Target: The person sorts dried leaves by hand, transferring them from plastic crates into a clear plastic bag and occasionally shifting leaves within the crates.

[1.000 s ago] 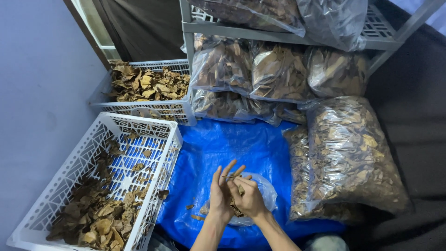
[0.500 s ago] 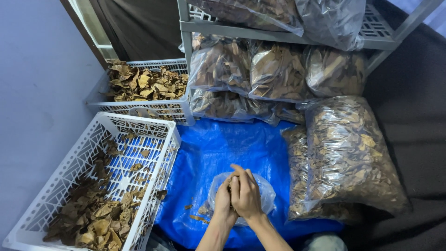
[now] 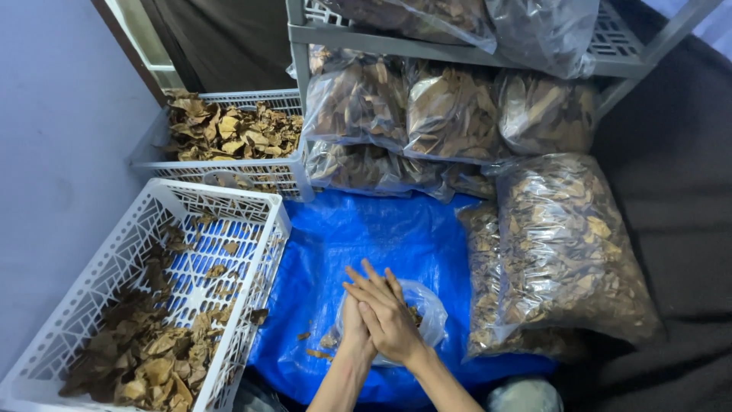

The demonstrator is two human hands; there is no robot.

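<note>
Blue crinkled plastic tarp (image 3: 396,244) lies under your hands: right hand (image 3: 390,314) flat, fingers straight, over left hand (image 3: 355,329), both pressing a small clear plastic bag of brittle brown dried leaves (image 3: 423,309), near centre, right of the white lattice crate (image 3: 122,252).

Left hand (image 3: 352,324) mostly covered by right hand (image 3: 387,317). Small clear bag (image 3: 423,305) partly hidden under both; contents not made out. White crate (image 3: 255,252) cut off by bottom edge. Top shelf bags (image 3: 534,27) cropped.
</note>
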